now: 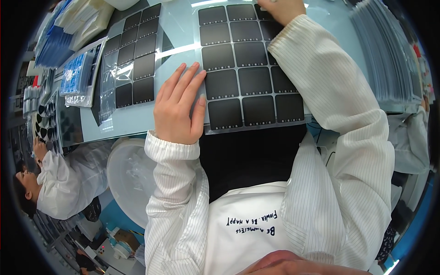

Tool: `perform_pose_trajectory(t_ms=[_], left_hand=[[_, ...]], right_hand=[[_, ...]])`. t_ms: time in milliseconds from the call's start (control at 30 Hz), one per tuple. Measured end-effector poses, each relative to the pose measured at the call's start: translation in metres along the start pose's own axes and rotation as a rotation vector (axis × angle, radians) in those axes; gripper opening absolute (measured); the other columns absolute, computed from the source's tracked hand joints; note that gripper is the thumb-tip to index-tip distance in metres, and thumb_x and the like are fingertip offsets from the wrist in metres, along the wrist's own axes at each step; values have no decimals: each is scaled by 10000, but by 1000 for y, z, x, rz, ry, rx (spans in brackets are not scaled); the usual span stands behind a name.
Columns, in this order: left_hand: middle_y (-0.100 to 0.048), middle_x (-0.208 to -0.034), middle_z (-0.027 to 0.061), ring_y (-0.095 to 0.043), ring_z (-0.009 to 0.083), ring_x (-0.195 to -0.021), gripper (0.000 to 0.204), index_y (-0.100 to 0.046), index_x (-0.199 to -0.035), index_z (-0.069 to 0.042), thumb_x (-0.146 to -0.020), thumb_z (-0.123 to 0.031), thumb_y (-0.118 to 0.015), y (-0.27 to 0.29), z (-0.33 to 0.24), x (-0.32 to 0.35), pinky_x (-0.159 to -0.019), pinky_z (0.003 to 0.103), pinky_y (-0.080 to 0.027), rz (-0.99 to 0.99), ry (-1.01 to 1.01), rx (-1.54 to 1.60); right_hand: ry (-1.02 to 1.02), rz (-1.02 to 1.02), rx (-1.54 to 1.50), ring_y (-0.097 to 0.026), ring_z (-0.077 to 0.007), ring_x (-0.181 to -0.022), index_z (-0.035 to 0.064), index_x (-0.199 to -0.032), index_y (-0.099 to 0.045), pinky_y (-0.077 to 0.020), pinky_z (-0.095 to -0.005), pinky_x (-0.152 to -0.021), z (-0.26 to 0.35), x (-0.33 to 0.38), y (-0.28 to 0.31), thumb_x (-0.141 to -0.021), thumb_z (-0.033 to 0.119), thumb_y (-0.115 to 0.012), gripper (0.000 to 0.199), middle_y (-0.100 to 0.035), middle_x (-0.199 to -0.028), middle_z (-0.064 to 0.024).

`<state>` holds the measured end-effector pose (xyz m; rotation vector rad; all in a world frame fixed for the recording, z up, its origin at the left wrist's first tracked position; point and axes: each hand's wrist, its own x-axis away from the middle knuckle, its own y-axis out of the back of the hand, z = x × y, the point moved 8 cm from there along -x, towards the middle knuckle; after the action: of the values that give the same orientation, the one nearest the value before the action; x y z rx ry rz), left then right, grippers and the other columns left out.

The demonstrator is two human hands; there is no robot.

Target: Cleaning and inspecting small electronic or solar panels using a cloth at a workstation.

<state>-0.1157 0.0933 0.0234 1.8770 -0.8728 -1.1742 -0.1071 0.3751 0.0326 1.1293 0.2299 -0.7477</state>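
Note:
In front of me lies a sheet of dark rectangular panels (220,84), set in a pale grid with a row of small light marks along each panel's lower edge. My left hand (178,105) rests flat beside the sheet's left edge, its fingers stretched and slightly apart, fingertips near the border. At the far right part of the sheet, my right hand (285,10) is cut off by the top of the picture. Its visible fingers are bent and close together; anything between them cannot be made out. My right sleeve covers part of the right column.
Left of it lies another sheet of dark panels (144,66) with some clear cells. Blue packs (75,75) and stacked films (80,16) stand farther left. A tall stack of sheets (382,59) is at right. Below the glass table is a white tub (120,178); a co-worker (68,183) sits left.

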Motion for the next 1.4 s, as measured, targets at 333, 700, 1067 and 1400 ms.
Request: perform_pose_trajectory(t_ms=[333, 700, 1067, 1400], left_hand=[[-583, -1270, 123, -505, 336, -1222, 427, -590, -1210, -36, -788, -99, -569, 2, 0, 2, -983, 438, -408, -14, -13, 24], [-617, -1210, 126, -533, 333, -1163, 638, -399, -1383, -19, -776, -73, -589, 5, 5, 8, -987, 416, -413, -104, 41, 125], [-580, -1266, 128, -527, 346, -1167, 687, -328, -1427, -43, -799, -111, -595, 5, 9, 12, -998, 407, -404, -75, 60, 163], [-528, -1318, 177, -510, 363, -1190, 788, -203, -1468, -29, -801, -117, -613, 2, 13, 15, -1014, 417, -385, -104, 76, 167]], right_hand=[[-101, -85, 126, -601, -375, -792, 20, -787, -606, -477, -431, -707, -14, -5, -2, -750, 302, -683, 295, -605, -841, -176], [-61, 400, -217, -618, -280, -760, 24, -867, -609, -492, -362, -655, 49, 73, 17, -744, 228, -709, 258, -597, -814, -107], [95, 246, -224, -626, -260, -743, 45, -917, -619, -491, -350, -645, 106, 103, -1, -705, 267, -737, 328, -606, -820, -96], [215, 242, -135, -645, -265, -791, 61, -932, -636, -506, -369, -715, 144, 101, -35, -756, 336, -684, 330, -637, -916, -95]])
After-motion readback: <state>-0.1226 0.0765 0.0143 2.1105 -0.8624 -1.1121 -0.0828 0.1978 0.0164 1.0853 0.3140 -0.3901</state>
